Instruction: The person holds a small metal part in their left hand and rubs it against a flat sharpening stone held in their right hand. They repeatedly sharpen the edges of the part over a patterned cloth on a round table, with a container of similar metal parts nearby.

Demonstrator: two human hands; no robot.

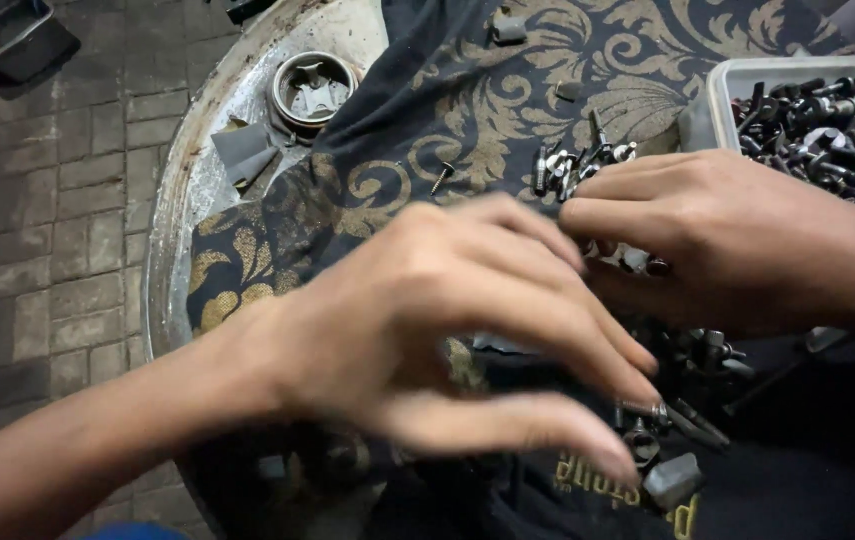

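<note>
Bolts and screws, dark and greasy (682,385), lie heaped on the black cloth with gold leaf pattern (467,110) under both my hands. My left hand (447,320) is blurred, its fingers spread loosely and reaching over the heap; whether it grips anything I cannot tell. My right hand (737,240) sits just beyond it, fingers curled down into the pile, pinching at small silver-headed screws (572,165) near its fingertips. Behind my right hand stands a grey plastic tub full of black bolts (817,115). Past my left hand, on the round metal tray (187,190), rests a small metal cup (314,90).
</note>
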